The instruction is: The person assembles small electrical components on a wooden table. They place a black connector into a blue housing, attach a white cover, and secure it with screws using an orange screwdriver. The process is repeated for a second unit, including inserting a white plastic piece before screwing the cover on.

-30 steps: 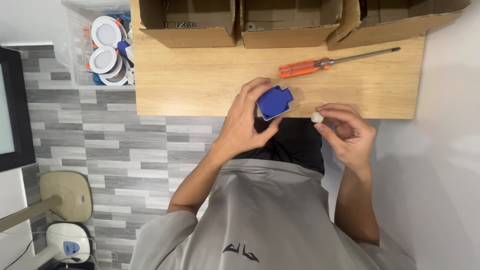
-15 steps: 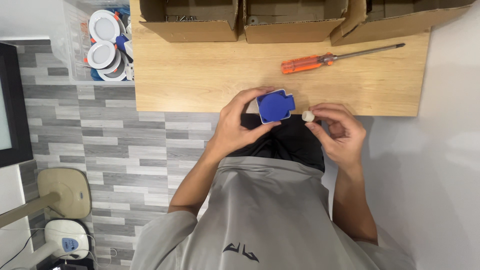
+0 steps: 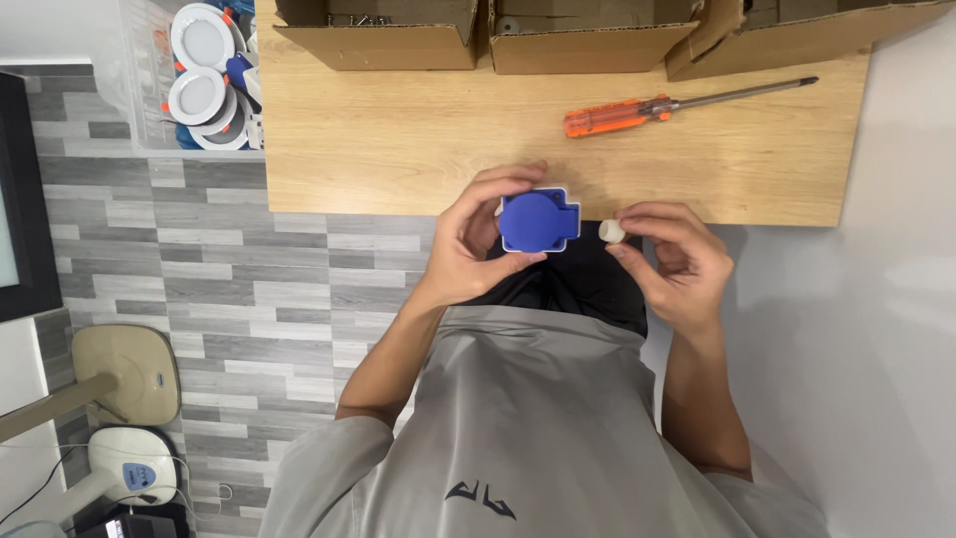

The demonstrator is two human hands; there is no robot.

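In the head view, we are looking down at a wooden table filling the upper middle of the frame. Our left hand, just left of centre, is gripping a blue socket cover at the table's near edge, with the fingers curling over its upper side and the thumb pressing against its lower edge. Our right hand, right of centre, is pinching a small white cap between thumb and forefinger, while the other fingers are curling loosely behind. The cap is sitting just beside the right edge of the blue cover; we cannot tell whether the two are touching.

An orange-handled screwdriver is lying on the table above our hands, well apart from them, with its metal shaft pointing toward the upper right. Three open cardboard boxes are lining the top edge of the frame. In the upper left, a clear plastic bin is holding round white light fittings. A grey tiled floor is showing at the left, and a beige fan base is standing in the lower left.
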